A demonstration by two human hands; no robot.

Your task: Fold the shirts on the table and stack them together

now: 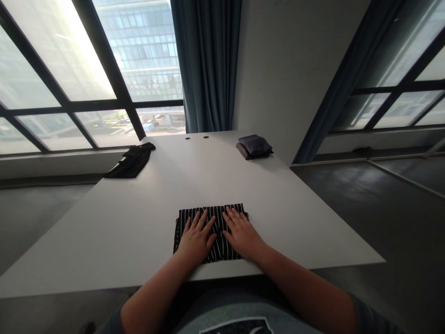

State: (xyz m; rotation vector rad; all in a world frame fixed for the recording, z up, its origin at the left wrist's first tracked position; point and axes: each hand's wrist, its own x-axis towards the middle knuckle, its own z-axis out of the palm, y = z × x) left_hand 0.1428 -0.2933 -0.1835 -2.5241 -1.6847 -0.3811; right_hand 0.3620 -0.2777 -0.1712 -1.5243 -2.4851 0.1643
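Head view: left hand [196, 236] and right hand [242, 234] lie flat, fingers spread, pressing on a folded black-and-white striped cloth [218, 227] without gripping it (stripes run away from the person, edges slightly uneven). The cloth sits mid-table near the near edge of the white table [139, 222]. Crumpled black cloth [130, 162] hangs at the far left edge; folded grey stack [254, 146] sits near the far right corner.

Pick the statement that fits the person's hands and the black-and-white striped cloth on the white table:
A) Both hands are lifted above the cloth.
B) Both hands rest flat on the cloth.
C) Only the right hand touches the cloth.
B: the left hand and the right hand both lie flat, fingers spread, on the black-and-white striped cloth.
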